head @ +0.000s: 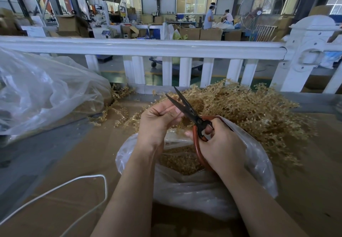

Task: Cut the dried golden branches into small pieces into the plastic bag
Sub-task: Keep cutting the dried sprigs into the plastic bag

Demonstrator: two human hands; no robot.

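Landmark: the clear plastic bag (194, 190) standing open at centre on the brown cardboard-covered table (64, 162), partly filled with small golden cut pieces (182, 159).

Right hand (221, 144) is directly above the bag mouth, fingers curled through the red loop handles of the black-bladed scissors (192, 117). Blades are parted in a narrow V, tips pointing up and away from the bag towards the white railing fence (140, 48).

Left hand (158, 120) is just left of the scissors, over the bag's far-left rim, fingers curled and pinching a thin dried golden stem (178, 110) that runs towards the blades near the pivot. Can't tell whether the stem sits between the blades or just beside them. The two hands are close together, nearly touching.

Big pile of uncut dried golden branches (249, 110) lies behind and right of the bag, touching its far rim and running back to the foot of the fence. A few loose golden sprigs (120, 114) are scattered behind-left of the bag.

Far left of the bag: a second, large crumpled clear plastic bag (42, 90), well apart. Near-left of the bag: a white cord (88, 179) looping across the cardboard.

Beyond the fence: a workshop floor with cardboard boxes (199, 33) and two people (209, 18) at a bench, far away.
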